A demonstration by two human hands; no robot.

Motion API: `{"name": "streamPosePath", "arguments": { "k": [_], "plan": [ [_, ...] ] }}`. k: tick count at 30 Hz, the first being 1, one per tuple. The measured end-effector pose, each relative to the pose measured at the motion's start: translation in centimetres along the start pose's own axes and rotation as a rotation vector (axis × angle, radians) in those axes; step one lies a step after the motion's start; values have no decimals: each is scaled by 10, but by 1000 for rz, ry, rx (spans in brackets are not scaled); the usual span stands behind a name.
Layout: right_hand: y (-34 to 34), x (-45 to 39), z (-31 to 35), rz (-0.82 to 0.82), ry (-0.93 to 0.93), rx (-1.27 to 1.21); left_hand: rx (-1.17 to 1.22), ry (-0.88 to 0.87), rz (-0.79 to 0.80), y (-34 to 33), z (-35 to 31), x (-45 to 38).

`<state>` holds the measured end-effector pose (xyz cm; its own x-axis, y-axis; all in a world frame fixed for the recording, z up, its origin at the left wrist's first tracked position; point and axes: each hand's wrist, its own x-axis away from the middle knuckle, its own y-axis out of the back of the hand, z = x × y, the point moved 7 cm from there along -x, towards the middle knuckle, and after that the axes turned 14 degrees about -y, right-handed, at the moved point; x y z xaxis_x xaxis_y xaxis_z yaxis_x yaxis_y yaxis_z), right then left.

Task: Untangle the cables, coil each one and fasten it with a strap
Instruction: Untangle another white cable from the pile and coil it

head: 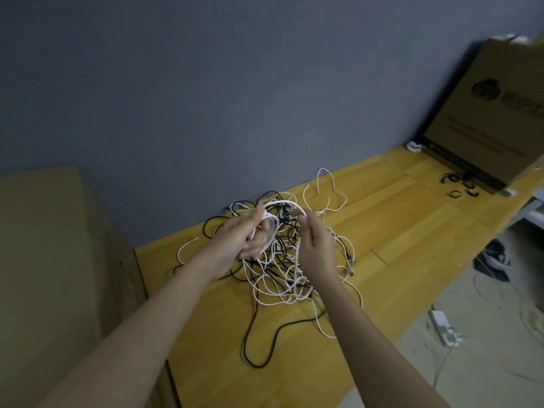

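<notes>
A tangle of white and black cables (282, 278) lies on the yellow wooden table (397, 237) against the grey wall. Above it my left hand (235, 242) holds a small coil of white cable (269, 228) wound round its fingers. An arc of that same white cable runs over to my right hand (315, 240), which pinches it between thumb and fingertips. More of it hangs from my right hand down into the pile. A long black cable loop (253, 348) trails toward the table's front edge.
Several black straps (459, 185) lie at the table's far right, in front of a leaning cardboard box (494, 119). A small white coiled cable (414, 146) sits by the wall. Another cardboard box (56, 260) stands at left. A power strip (443, 323) lies on the floor.
</notes>
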<state>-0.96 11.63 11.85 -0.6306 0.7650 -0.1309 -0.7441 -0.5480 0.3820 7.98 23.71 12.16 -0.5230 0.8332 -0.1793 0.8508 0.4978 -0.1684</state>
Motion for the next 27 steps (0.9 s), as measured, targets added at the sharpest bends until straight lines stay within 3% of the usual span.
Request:
{"name": "streamPosePath", "arguments": {
  "k": [2, 4, 7, 12, 15, 18, 21, 25, 27],
  "plan": [
    [-6, -8, -1, 32, 48, 185, 264, 35, 21, -8, -4, 1],
    [-27, -4, -15, 218, 15, 314, 388, 29, -1, -10, -8, 0],
    [-54, 18, -42, 441, -123, 290, 330, -33, -84, -8, -9, -1],
    [-72, 63, -79, 550, -136, 468, 368, -172, -283, 15, -16, -5],
    [-72, 81, -80, 547, 97, 775, 68, -131, -360, 28, -7, -2],
    [-72, 91, -54, 477, 376, 1003, -341, -113, -263, 22, -3, -1],
    [-58, 93, -23, 294, 573, 994, -661, -121, -104, 12, 0, -1],
    [-27, 87, 3, 146, 668, 910, -1136, -22, 201, 0, 15, 7],
    [-10, 80, 9, 56, 684, 865, -1217, 55, 311, -3, 23, 10]
  ]
}}
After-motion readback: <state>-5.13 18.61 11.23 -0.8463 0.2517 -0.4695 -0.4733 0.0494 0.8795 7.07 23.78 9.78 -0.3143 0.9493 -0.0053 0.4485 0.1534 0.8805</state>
